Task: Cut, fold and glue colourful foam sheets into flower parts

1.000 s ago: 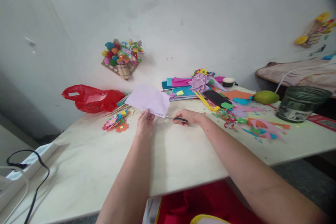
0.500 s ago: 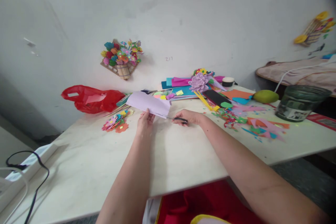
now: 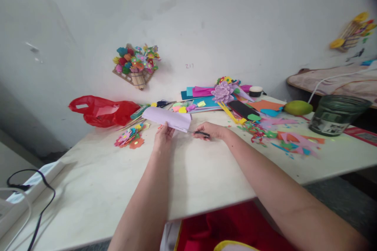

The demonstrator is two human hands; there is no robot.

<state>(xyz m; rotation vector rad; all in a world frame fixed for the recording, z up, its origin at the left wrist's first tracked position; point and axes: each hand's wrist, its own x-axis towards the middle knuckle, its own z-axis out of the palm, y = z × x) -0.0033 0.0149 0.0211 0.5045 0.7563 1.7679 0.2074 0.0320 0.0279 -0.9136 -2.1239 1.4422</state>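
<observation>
My left hand (image 3: 164,135) is closed on the near edge of a lavender sheet (image 3: 167,117), thumb on top, and holds it above the table. Whether the sheet is paper or thin foam I cannot tell. My right hand (image 3: 210,130) is wrapped round the black handles of a pair of scissors (image 3: 203,134). Their blades point left and meet the sheet's near right edge, close to my left fingers. To the left of my left hand lies a pile of colourful cut-out flowers (image 3: 129,137).
A red plastic bag (image 3: 103,111) lies at the back left. Coloured sheets and a lavender flower (image 3: 224,92) lie by the wall. Right are a black phone (image 3: 243,110), scraps (image 3: 297,143), a green fruit (image 3: 298,107) and a glass jar (image 3: 335,115). A power strip (image 3: 32,194) is front left.
The far edge of the lavender sheet has tipped lower, so a dark pair of scissors on the table behind it shows more. Both hands stay almost in place.
</observation>
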